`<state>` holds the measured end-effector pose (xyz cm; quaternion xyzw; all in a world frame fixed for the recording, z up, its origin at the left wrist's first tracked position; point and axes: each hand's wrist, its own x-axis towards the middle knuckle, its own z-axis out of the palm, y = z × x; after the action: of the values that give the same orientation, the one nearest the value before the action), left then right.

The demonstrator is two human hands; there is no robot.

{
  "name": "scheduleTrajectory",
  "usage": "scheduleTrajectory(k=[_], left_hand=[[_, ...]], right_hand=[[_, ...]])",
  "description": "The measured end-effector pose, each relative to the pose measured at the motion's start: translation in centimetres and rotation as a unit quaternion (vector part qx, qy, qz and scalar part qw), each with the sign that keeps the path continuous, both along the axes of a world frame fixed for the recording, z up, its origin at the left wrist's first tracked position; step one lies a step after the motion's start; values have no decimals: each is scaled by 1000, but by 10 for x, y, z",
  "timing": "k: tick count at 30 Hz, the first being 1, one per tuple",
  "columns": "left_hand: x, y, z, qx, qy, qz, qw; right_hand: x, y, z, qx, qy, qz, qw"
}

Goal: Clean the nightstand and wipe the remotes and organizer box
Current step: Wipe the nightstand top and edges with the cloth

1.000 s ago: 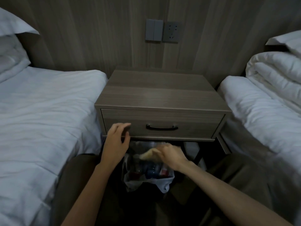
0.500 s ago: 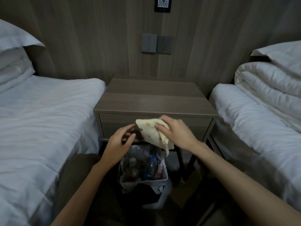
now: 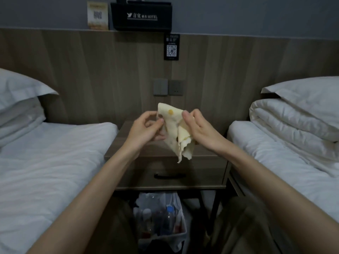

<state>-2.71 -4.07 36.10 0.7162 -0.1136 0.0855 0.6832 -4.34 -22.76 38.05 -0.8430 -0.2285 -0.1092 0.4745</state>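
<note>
Both hands, left hand (image 3: 146, 128) and right hand (image 3: 197, 128), pinch the limp cloth (image 3: 174, 132) (light, floppy) by its 12 o'clock edge; that grip suits it.

From my remote seat I saw a left bed (image 3: 49, 162) with a white sheet and stacked pillows (image 3: 20, 99) at its head; a right bed (image 3: 286, 162) carried a folded duvet (image 3: 293, 121) with a pillow (image 3: 308, 92) resting on top; on the wood-panelled wall (image 3: 91, 70) between them sat a grey switch (image 3: 160, 87) just beside a socket (image 3: 176, 87); above these hung a black QR sign (image 3: 171, 47); a yellowish card (image 3: 97, 15) stood on the panel's upper ledge; down on the floor a lined waste bin (image 3: 161, 235) held plastic bottles (image 3: 168, 217), one with a blue cap.
</note>
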Motion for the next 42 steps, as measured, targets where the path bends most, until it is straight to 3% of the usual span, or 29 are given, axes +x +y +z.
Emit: scheduleTrajectory(k=[4, 8, 12, 15, 20, 25, 31, 35, 42], left_hand=[[1, -17, 34, -59, 69, -110, 990], [7, -29, 47, -7, 55, -100, 993], [19, -29, 52, 26, 47, -86, 995], [28, -28, 54, 2, 64, -98, 993], [44, -27, 57, -34, 77, -105, 991], [61, -33, 64, -63, 98, -103, 988], [83, -47, 86, -197, 145, -104, 964], [103, -52, 108, -239, 138, -113, 954], [158, -53, 135, 28, 39, -66, 997]], right_hand=[[7, -6, 21, -29, 24, 9, 999], [20, -12, 30, -65, 31, 37, 997], [28, -25, 37, -19, 44, 62, 997], [36, -35, 42, 11, 54, 27, 998], [53, -46, 42, 139, 124, 11, 982], [70, -40, 40, 108, 4, -51, 993], [71, -18, 36, -21, -108, -22, 994], [94, -18, 48, 58, -183, -99, 976], [164, -44, 105, 77, -177, -192, 962]])
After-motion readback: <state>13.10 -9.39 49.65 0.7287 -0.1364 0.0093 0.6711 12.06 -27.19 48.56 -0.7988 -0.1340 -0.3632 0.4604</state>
